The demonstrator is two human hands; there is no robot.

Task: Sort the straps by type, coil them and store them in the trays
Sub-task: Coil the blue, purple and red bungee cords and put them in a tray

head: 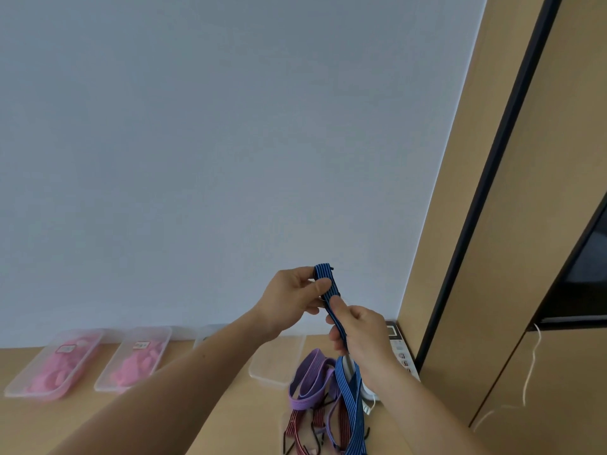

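The blue striped strap (pixel 328 287) was up in the air between the two hands, well above the table (pixel 246 408). The left hand (pixel 289 297) pinched its top end between thumb and curled fingers. Just below and to the right, the right hand (pixel 361 333) was closed round the same strap a little further along. The short length between the two grips ran steeply, leaning from upper left down to lower right, and looked taut. Below the right hand the rest of it dropped away and trailed onto the table.

There it ran into a loose heap beneath the right wrist: a purple strap (pixel 310 376) lying in open loops and a dark red strap (pixel 317 421) with black hooks, still tangled together.

Since the free length hung on the right hand's side, I judged that hand better placed to feed strap up while the left kept the end and gathered the coil.

An empty clear tray (pixel 276 362) sat just under the hands, nearest the left one. Far off beyond the left forearm were two trays holding pink things, the nearer (pixel 108 389) and the farther (pixel 49 397)
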